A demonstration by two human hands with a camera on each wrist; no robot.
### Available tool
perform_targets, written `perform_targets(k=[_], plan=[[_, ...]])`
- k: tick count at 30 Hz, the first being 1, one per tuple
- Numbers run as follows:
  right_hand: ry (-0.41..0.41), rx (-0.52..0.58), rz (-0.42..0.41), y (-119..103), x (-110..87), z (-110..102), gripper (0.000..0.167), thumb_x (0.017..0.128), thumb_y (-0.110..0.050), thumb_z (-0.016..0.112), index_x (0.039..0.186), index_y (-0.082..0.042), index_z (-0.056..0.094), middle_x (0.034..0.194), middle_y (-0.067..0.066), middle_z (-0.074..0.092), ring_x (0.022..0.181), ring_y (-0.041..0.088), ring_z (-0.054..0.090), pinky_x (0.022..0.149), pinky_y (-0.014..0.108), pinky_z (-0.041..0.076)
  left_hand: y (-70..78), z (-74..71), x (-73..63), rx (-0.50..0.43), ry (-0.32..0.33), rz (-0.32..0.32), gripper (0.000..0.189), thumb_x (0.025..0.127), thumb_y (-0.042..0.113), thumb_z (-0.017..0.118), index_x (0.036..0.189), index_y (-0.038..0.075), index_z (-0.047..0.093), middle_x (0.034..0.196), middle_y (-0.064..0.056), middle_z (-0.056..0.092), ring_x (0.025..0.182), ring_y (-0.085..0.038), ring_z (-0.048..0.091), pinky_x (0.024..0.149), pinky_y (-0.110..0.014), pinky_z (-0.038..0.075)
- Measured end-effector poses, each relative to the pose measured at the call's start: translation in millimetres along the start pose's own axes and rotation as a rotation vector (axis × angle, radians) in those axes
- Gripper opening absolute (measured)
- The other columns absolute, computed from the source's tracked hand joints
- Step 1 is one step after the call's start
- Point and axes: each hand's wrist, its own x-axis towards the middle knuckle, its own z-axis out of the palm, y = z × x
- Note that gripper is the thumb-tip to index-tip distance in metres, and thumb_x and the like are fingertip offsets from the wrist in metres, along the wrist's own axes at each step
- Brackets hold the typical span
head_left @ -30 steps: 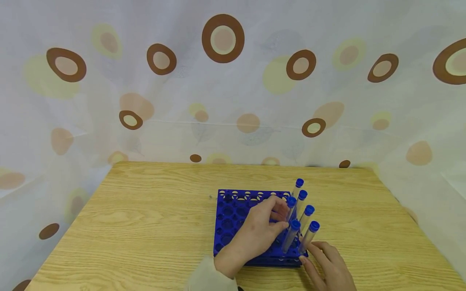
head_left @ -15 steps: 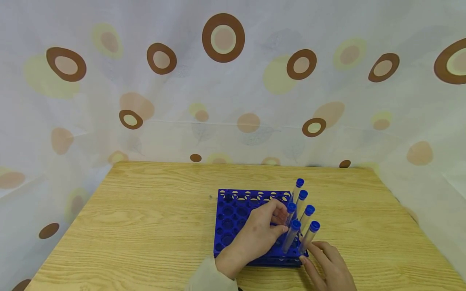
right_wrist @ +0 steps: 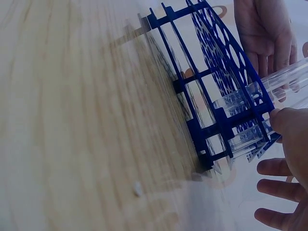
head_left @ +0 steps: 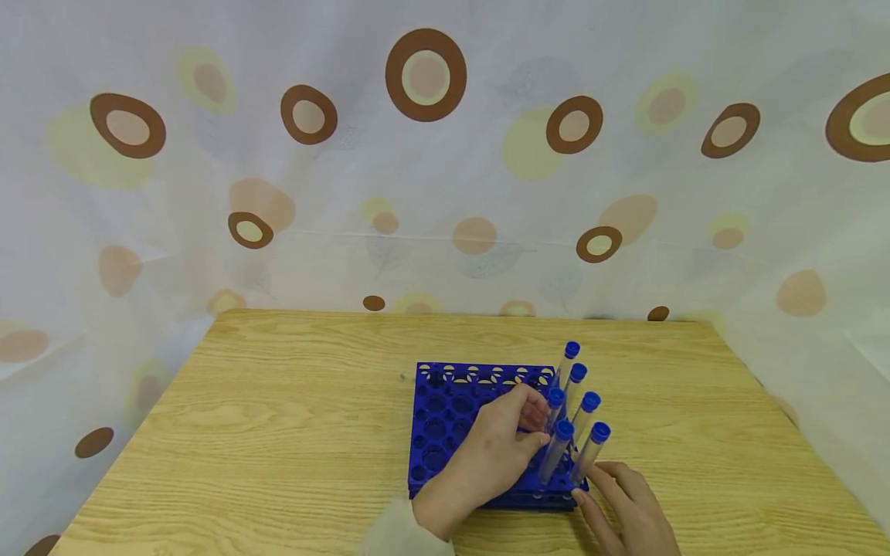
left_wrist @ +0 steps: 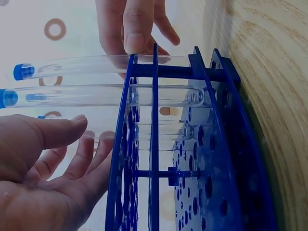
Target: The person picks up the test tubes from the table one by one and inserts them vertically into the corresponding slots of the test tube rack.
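A blue test tube rack (head_left: 434,425) stands on the table, with several blue-capped clear test tubes upright at its right end. My left hand (head_left: 490,444) reaches over the rack and pinches one test tube (head_left: 554,409) between thumb and fingers, below its cap. That tube's lower part sits in the rack. At the rack's near right corner, my right hand (head_left: 629,510) grips with the thumb on the front side and a finger round the right side. In the right wrist view its other fingers (right_wrist: 279,189) are spread away from the rack. A front corner tube (head_left: 591,452) stands close by.
The wooden table (head_left: 299,417) extends left and right of the rack. A patterned cloth (head_left: 431,177) hangs behind and at both sides. Other tubes, such as the back tube (head_left: 566,363), stand close to the left fingers.
The pinched tube and my left fingers have sunk slightly lower toward the rack over the last second. My right hand stays at the rack's corner.
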Motion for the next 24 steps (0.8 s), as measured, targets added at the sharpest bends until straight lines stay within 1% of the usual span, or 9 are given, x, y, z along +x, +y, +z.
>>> perform_targets(k=[5, 9, 12, 14, 17, 19, 22, 24], plan=[[0.0, 0.003, 0.008, -0.3, 0.4, 1.1, 0.032, 0.074, -0.015, 0.085, 0.104, -0.009, 0.075, 0.096, 0.0, 0.068, 0.085, 0.018, 0.061, 0.073, 0.021, 0.047, -1.5, 1.5, -1.1, -0.005, 0.016, -0.017, 0.022, 0.093, 0.003, 0.067, 0.108, 0.016, 0.058, 0.1, 0.003, 0.063, 0.092, -0.001, 0.06, 0.079, -0.016, 0.053], [-0.006, -0.004, -0.006, 0.3, 2.4, 0.2, 0.031, 0.075, -0.016, 0.085, 0.103, -0.009, 0.075, 0.095, 0.0, 0.067, 0.083, 0.017, 0.061, 0.072, 0.021, 0.048, -2.6, 2.4, -3.1, 0.004, 0.03, -0.038, 0.029, 0.093, 0.004, 0.067, 0.116, 0.017, 0.056, 0.104, 0.005, 0.061, 0.094, -0.003, 0.06, 0.082, -0.017, 0.053], [-0.023, -0.013, -0.018, 1.6, 4.6, -1.7, 0.032, 0.074, -0.017, 0.086, 0.102, -0.008, 0.075, 0.096, 0.002, 0.067, 0.084, 0.018, 0.062, 0.07, 0.026, 0.05, -2.0, 1.0, -5.7, 0.035, 0.037, -0.039, 0.036, 0.093, 0.004, 0.067, 0.125, 0.016, 0.055, 0.108, 0.003, 0.061, 0.099, -0.004, 0.059, 0.088, -0.018, 0.053], [-0.046, -0.027, -0.02, 2.4, 6.0, -3.8, 0.035, 0.072, -0.018, 0.087, 0.103, -0.009, 0.074, 0.097, 0.001, 0.067, 0.085, 0.018, 0.062, 0.069, 0.03, 0.051, -0.6, -1.9, -8.6, 0.073, 0.037, -0.03, 0.039, 0.094, 0.005, 0.066, 0.13, 0.016, 0.053, 0.112, 0.002, 0.06, 0.103, -0.005, 0.058, 0.093, -0.02, 0.052], [-0.082, -0.028, -0.036, 5.0, 8.1, -8.1, 0.044, 0.068, -0.02, 0.09, 0.106, -0.008, 0.073, 0.101, 0.004, 0.066, 0.088, 0.021, 0.063, 0.067, 0.038, 0.054, 2.3, -11.0, -17.3, 0.144, 0.039, -0.018, 0.044, 0.096, 0.009, 0.064, 0.137, 0.017, 0.05, 0.12, 0.001, 0.059, 0.112, -0.01, 0.056, 0.097, -0.026, 0.051], [-0.109, -0.03, -0.03, 7.1, 9.5, -12.9, 0.053, 0.066, -0.023, 0.091, 0.112, -0.007, 0.071, 0.104, 0.006, 0.066, 0.09, 0.023, 0.064, 0.067, 0.043, 0.054, 3.4, -19.6, -25.4, 0.188, 0.047, -0.021, 0.045, 0.098, 0.014, 0.062, 0.14, 0.018, 0.047, 0.126, 0.002, 0.056, 0.119, -0.012, 0.055, 0.1, -0.032, 0.05], [-0.17, -0.015, 0.026, 11.5, 14.4, -23.7, 0.069, 0.068, -0.03, 0.09, 0.126, -0.003, 0.064, 0.112, 0.016, 0.064, 0.097, 0.034, 0.064, 0.072, 0.053, 0.054, 2.2, -35.7, -39.9, 0.253, 0.08, -0.013, 0.049, 0.099, 0.019, 0.061, 0.145, 0.019, 0.044, 0.132, 0.002, 0.054, 0.126, -0.016, 0.053, 0.103, -0.038, 0.049], [-0.221, -0.024, 0.07, 14.4, 19.7, -32.2, 0.083, 0.071, -0.036, 0.088, 0.14, -0.005, 0.053, 0.121, 0.02, 0.061, 0.105, 0.039, 0.061, 0.076, 0.059, 0.051, -0.6, -47.2, -49.0, 0.304, 0.11, -0.006, 0.052, 0.099, 0.022, 0.061, 0.147, 0.018, 0.042, 0.137, 0.001, 0.051, 0.13, -0.017, 0.051, 0.105, -0.04, 0.048]])
